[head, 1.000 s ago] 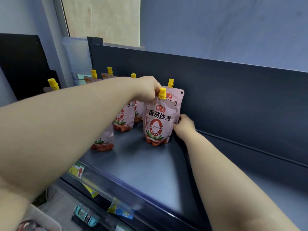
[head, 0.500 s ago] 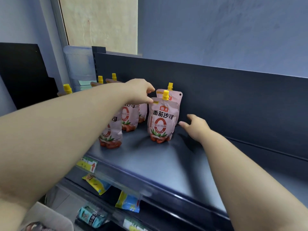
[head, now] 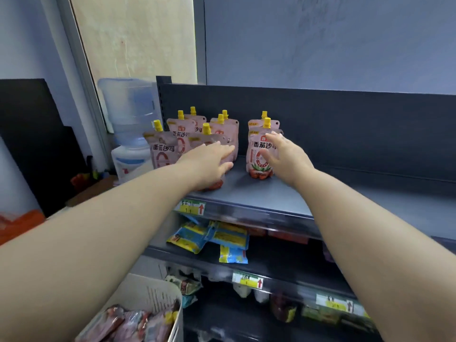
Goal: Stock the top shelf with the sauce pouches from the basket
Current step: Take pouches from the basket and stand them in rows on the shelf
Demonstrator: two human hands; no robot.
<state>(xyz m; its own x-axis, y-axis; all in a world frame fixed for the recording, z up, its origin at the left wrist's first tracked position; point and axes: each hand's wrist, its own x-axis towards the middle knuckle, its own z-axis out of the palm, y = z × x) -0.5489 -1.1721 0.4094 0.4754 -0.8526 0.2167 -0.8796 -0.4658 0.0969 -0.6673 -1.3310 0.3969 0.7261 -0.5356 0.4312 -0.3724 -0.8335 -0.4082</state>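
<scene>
Several pink sauce pouches with yellow caps stand upright on the dark top shelf (head: 259, 193). The front right pouch (head: 257, 154) stands with another pouch close behind it. My right hand (head: 286, 156) hovers in front of that pouch with fingers spread, holding nothing. My left hand (head: 209, 161) is stretched out flat in front of the left group of pouches (head: 172, 139), also holding nothing. The beige basket (head: 158, 294) at the bottom left holds more pouches (head: 130, 324).
A water dispenser with a clear bottle (head: 128, 114) stands left of the shelf. Blue and yellow packets (head: 222, 238) lie on the shelf below, and more goods fill the lower shelf. The top shelf's right part is bare.
Both hands have let go of the front right pouch and pulled back toward me. The view has dropped and backed away, bringing the lower shelves and the basket into sight.
</scene>
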